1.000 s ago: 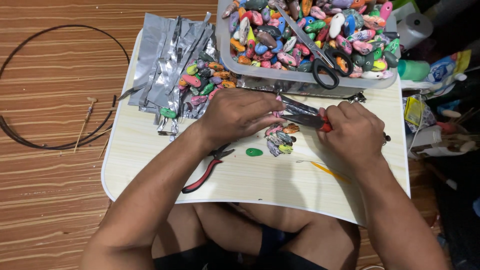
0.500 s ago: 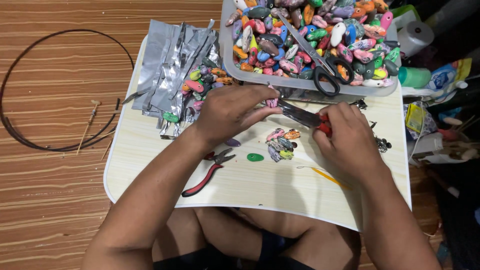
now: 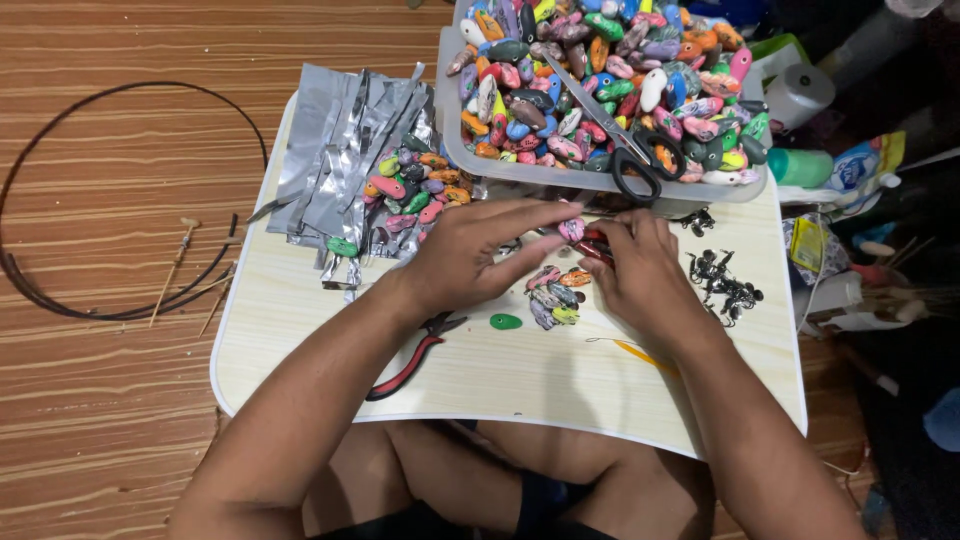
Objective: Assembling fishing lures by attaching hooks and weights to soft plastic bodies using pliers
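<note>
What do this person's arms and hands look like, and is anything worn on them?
Both arms are bare up to the picture's edge: no sleeves, gloves, watch or bracelets show. The left hand and right hand are bare too, and no rings can be seen on the fingers that show.

Both forearms reach forward over the small table [image 3: 300, 330]. Left hand [image 3: 475, 255] lies palm down, fingers extended toward the right hand [image 3: 640, 275]. Right hand is curled, knuckles up, fingertips meeting the left's near the table's middle.
</note>
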